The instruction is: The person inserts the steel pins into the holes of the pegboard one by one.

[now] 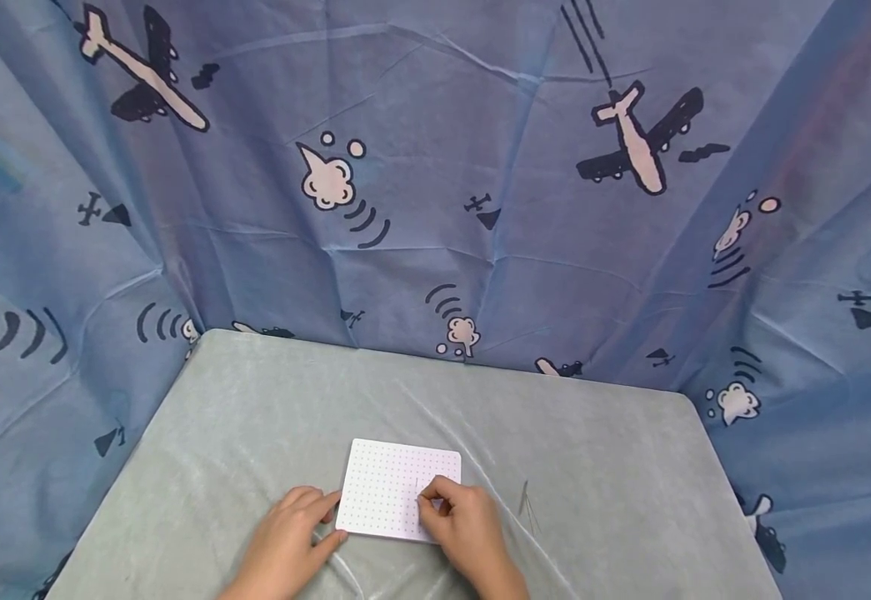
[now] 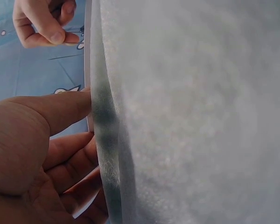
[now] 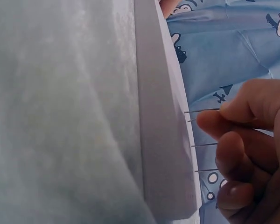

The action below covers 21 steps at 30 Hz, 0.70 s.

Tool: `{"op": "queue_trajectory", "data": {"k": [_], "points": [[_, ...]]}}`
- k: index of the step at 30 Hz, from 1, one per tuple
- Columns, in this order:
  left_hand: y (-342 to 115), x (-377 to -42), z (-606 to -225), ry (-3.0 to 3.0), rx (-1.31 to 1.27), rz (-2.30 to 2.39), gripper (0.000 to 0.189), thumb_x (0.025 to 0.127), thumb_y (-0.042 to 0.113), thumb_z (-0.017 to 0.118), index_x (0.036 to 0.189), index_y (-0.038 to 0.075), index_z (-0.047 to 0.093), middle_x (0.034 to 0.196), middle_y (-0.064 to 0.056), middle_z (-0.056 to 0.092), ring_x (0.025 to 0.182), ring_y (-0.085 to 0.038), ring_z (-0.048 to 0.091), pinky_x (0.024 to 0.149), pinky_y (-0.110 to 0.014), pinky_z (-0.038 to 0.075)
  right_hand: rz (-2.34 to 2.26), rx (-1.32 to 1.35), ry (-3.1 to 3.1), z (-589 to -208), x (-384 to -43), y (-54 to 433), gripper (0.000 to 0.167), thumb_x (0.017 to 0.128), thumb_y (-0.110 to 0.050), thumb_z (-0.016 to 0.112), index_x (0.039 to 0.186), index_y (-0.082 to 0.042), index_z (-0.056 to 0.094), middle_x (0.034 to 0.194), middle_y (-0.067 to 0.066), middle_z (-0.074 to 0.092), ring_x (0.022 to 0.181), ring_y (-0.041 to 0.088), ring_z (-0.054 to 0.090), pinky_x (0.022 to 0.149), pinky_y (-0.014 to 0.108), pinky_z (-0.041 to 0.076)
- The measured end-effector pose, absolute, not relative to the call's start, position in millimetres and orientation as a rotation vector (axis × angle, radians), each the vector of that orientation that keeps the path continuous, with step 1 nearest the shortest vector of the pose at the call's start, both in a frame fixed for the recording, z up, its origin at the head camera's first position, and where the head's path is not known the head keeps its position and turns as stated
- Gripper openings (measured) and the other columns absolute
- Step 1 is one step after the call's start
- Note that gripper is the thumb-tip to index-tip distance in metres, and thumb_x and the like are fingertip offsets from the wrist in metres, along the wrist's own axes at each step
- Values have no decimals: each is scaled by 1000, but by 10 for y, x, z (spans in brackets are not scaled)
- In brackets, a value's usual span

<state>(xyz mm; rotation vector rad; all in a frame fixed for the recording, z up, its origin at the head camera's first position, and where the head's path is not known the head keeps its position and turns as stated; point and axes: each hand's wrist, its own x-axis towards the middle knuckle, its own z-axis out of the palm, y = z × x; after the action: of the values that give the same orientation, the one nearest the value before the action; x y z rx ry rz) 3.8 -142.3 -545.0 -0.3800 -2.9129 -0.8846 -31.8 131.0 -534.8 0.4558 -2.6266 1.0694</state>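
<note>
A white pegboard (image 1: 382, 492) with a grid of small holes lies on the table. My left hand (image 1: 288, 533) rests at its left side, the thumb at the near left corner and the index finger along the left edge. Over the board's right part, my right hand (image 1: 465, 521) pinches a thin metal pin (image 3: 207, 110) between thumb and index finger, its tip right at the board's surface. Other thin pins (image 3: 203, 145) stand in the board beside these fingers, as the right wrist view shows. The right hand covers the board's near right corner in the head view.
A few loose thin pins (image 1: 528, 508) lie on the cloth to the right of the right hand. Grey-green cloth (image 1: 270, 400) with some creases covers the table. A blue curtain (image 1: 420, 167) printed with airplanes hangs behind and along both sides.
</note>
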Motion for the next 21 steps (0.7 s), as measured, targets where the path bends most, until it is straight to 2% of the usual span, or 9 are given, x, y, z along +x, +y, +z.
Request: {"op": "queue_trajectory", "data": {"k": [4,13,21], "points": [[-1412,38,-5452,-2906,-388,-887,51,82,27,98,126,9,80,84,25,50,107,-9,58,89,-39,53,1070,464,-2646,-5341,-321,1337,35,76,1,85,76,-31,71,57,-26,43,50,-15,31,47,10,29],[-1423,49,-5497,-2888,-420,-886,51,82,27,98,126,8,80,86,25,51,106,-11,59,91,-40,53,1137,364,-2700,-5330,-268,1467,20,85,-2,86,83,-20,78,68,-22,61,58,-8,49,55,15,46],[-1415,41,-5496,-2848,-427,-871,50,81,26,98,124,9,80,86,25,50,105,-10,58,90,-40,52,1197,210,-2706,-5146,-256,1775,18,88,-2,88,88,-17,80,75,-14,72,55,-1,51,51,22,47]]}}
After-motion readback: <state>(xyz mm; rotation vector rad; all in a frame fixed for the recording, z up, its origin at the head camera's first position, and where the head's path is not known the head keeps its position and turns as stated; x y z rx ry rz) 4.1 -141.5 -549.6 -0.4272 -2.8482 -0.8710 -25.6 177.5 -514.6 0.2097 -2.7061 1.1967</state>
